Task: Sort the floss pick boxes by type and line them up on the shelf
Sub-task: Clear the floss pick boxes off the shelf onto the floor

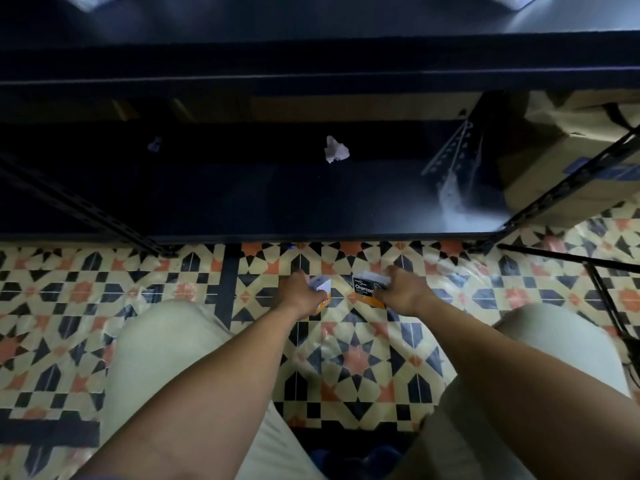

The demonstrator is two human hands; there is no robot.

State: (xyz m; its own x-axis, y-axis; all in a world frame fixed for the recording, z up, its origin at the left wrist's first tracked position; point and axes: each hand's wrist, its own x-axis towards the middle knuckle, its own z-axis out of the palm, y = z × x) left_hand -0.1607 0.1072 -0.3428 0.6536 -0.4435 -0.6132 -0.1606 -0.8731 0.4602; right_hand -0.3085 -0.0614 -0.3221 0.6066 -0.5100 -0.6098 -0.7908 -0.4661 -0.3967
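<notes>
My left hand [300,293] is closed around a small white and orange floss pick box [322,292], held just above the patterned floor. My right hand [403,292] grips a black and orange floss pick box [366,289] with the word "Charcoal" on its face. The two boxes sit side by side between my hands, a short gap apart. Both are in front of the low black shelf [311,199], whose front edge runs across the view just beyond them. Part of each box is hidden by my fingers.
A crumpled white scrap [335,149] lies at the back of the shelf, a smaller one [154,143] to its left. Cardboard boxes [568,161] stand at the right. A black stand leg [602,289] crosses the floor at right. My knees flank my arms.
</notes>
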